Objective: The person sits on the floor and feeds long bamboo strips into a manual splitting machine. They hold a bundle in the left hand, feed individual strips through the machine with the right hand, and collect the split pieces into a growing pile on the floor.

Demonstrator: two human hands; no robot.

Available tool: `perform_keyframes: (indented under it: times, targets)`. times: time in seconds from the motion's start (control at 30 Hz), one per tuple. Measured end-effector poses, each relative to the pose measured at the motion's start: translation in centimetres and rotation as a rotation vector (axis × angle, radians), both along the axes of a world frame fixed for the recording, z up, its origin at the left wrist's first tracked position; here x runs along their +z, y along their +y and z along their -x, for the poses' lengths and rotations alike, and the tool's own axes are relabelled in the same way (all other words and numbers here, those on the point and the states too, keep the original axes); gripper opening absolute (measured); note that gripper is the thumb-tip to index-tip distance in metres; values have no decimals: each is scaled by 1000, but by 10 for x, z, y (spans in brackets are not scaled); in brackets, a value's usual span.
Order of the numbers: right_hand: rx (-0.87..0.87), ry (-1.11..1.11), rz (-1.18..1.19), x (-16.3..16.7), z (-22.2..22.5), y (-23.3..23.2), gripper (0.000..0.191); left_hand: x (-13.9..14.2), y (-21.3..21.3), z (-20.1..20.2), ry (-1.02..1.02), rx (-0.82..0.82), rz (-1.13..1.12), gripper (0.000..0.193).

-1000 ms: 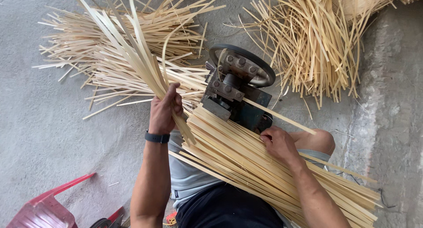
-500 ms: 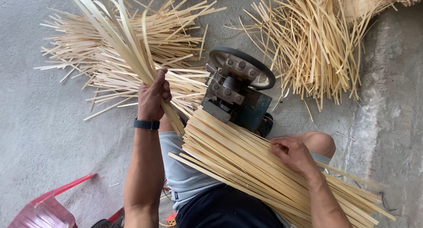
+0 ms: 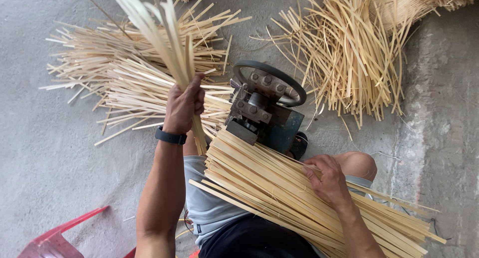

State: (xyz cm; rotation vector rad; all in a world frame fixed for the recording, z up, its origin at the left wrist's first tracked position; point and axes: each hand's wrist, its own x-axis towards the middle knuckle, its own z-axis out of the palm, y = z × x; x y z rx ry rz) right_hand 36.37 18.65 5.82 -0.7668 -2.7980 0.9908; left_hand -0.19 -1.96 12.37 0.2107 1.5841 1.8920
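Strips (image 3: 164, 43) gripped in L hand (image 3: 183, 104); R hand (image 3: 328, 180) on lap bundle (image 3: 279, 193).

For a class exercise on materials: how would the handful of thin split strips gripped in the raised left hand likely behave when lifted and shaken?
The strips probably flex: their long free ends fan out above the left hand. They look light, since one hand lifts the whole handful. Loose strips may slip out, because only the fist binds them, as the scattered pile on the floor suggests.
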Motion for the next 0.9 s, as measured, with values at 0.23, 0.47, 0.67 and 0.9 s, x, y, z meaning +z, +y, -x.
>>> perform_keyframes:
  times: [0.23,0.47,0.67,0.9]
  targets:
    - [58,604,630,96,45,18,85,36,88,-104,178,-643,-1,24]
    - [-468,841,767,145,64,58,45,18,148,-237,772,-744,110,48]
    - [-555,462,497,148,36,181,23,17,102,-237,944,-590,-20,95]
    - [-583,22,-98,126,84,338,22,-21,30,-221,814,-707,270,56]
